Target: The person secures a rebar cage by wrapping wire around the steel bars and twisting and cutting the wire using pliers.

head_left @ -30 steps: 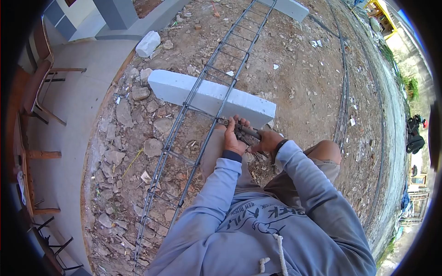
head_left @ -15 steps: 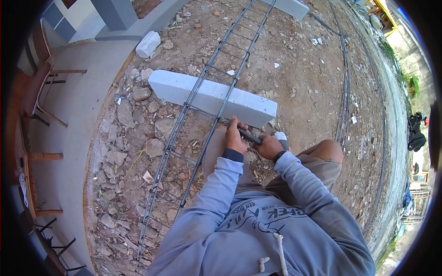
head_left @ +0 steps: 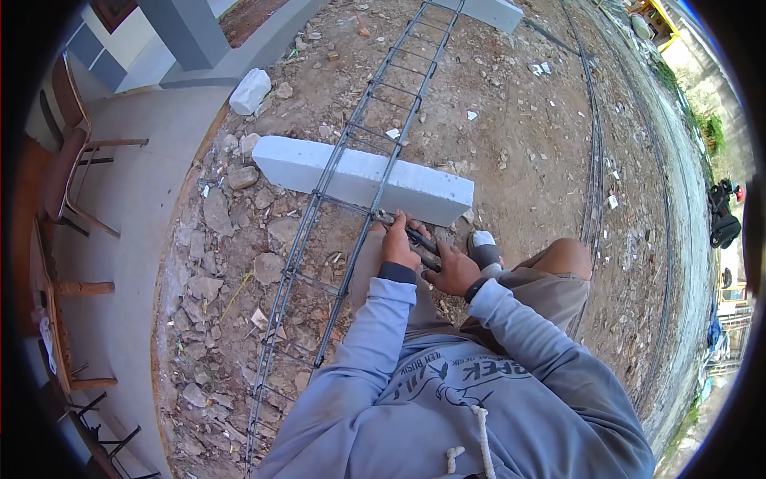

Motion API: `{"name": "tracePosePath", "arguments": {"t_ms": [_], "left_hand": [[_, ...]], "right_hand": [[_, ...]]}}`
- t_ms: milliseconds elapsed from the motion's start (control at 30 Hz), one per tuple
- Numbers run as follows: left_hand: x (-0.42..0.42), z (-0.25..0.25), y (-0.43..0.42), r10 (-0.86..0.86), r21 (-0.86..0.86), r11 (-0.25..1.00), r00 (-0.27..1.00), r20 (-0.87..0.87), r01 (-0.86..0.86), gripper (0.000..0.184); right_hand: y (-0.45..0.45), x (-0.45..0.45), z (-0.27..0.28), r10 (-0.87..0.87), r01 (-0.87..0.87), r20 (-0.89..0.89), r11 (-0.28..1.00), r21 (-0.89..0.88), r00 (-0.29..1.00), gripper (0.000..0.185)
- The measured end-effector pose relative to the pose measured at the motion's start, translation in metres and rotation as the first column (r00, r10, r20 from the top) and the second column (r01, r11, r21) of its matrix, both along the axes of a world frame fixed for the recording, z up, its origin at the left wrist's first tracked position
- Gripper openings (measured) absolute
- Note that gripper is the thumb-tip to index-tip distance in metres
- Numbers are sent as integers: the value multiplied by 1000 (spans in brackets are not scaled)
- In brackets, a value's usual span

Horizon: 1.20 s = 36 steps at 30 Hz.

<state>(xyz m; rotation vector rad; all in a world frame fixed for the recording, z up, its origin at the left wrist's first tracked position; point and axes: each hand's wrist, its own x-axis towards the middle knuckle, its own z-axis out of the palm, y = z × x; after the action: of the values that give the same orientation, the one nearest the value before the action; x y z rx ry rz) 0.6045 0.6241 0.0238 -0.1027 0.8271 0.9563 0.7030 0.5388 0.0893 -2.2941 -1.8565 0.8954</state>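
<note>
A long rebar cage (head_left: 363, 140) lies across a white block (head_left: 275, 160). Beside the cage, just in front of the block, my left hand (head_left: 399, 246) is closed near the head of a dark pincer-like tool (head_left: 423, 243); what its fingers pinch is too small to make out. My right hand (head_left: 455, 271) wraps round the tool's handles. The tool's jaws (head_left: 384, 216) are at the near bar of the cage, by a cross tie. Whether they grip a wire cannot be made out.
Another white block (head_left: 495, 12) supports the cage's far end. Rubble (head_left: 215, 211) and a white lump (head_left: 250, 92) lie at the left, beside a paved floor (head_left: 128, 199) with chairs (head_left: 72, 152). Long thin bars (head_left: 594, 152) run along the right. My shoe (head_left: 483, 249) is beside my right hand.
My right hand has moved slightly down and left with the tool's handles, which now show spread apart. The view has shifted a little, and my shoe shows more fully.
</note>
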Motion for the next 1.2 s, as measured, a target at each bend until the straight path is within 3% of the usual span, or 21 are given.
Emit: {"name": "tracePosePath", "arguments": {"t_ms": [67,100,200,300,400,433,500,600,700,800,833,933,1133,1200], "left_hand": [[6,18,1,35,-62,997,998,-55,-38,23],[9,24,3,58,-89,994,995,-82,-66,23],[12,21,0,80,-78,993,990,-114,-89,24],[7,14,0,-15,-65,998,973,-230,0,25],[-7,-10,-6,-63,2,998,973,-222,66,26],[-12,-13,-8,-67,40,996,978,-199,77,26],[-22,-4,-17,-24,118,992,997,-76,33,25],[-33,4,-25,-21,127,992,1000,-4,22,22],[-33,8,-22,-28,21,999,998,-62,29,19],[-31,7,-15,-55,-33,998,992,-117,51,14],[-30,1,-13,-53,-34,998,994,-100,49,12],[-28,-2,-11,-98,-28,995,991,-89,96,19],[-26,-18,-8,5,40,999,999,32,-6,30],[-30,-29,-9,5,91,996,997,75,-12,34]], "right_hand": [[-11,-15,-2,-93,47,284,985,164,954,54],[-9,-17,-2,-168,137,212,978,155,963,55],[-7,-16,-7,-162,135,212,982,134,964,52],[-6,-8,-32,-174,174,-5,980,95,985,34],[-4,2,-51,-41,50,-132,997,63,990,30],[1,7,-43,-166,88,-371,972,-220,914,33],[12,18,-18,-534,-72,-615,718,-692,580,40],[9,20,-8,-635,-187,-661,650,-737,399,50],[9,7,-7,-426,-35,-595,793,-608,682,54],[-3,7,-28,-74,49,-368,996,-77,927,59],[-7,1,-6,-130,115,-360,991,-63,924,60],[-21,-4,-6,-1,48,-221,977,206,975,59],[-21,-19,-19,1,-46,127,936,348,992,55],[-18,-18,-31,1,-28,89,954,299,996,48]]}}
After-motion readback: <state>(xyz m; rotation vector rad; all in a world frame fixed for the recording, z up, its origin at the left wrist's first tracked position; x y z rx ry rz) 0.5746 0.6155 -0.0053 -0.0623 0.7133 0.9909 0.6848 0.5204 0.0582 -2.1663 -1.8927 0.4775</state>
